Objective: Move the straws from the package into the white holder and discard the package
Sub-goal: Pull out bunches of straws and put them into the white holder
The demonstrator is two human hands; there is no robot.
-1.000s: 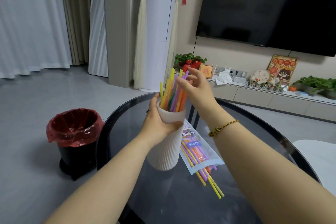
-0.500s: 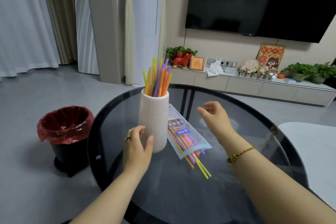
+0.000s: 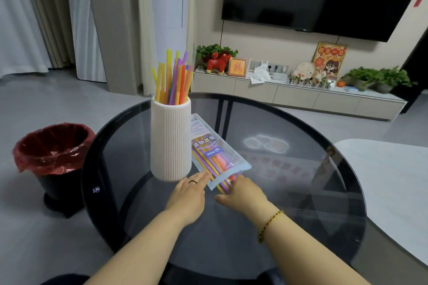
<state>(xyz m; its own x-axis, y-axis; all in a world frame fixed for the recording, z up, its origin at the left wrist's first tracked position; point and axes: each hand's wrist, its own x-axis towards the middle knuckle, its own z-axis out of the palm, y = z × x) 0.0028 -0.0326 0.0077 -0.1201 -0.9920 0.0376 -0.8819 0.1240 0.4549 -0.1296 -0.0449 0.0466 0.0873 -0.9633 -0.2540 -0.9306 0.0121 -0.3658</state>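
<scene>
Table (image 3: 278, 192) of dark glass bears holder (image 3: 171, 141), package (image 3: 208, 146); bin (image 3: 60, 190) stands beside.

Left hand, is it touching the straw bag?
Touching. The head view shows the left hand with straight fingers laid on the near corner of the package, next to the white holder.

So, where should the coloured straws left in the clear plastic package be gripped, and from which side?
Pinch the coloured straws by their ends sticking out of the clear plastic package, coming from the near side. The package lies flat beside the white ribbed holder, mouth toward the person, so they should slide straight out.
</scene>
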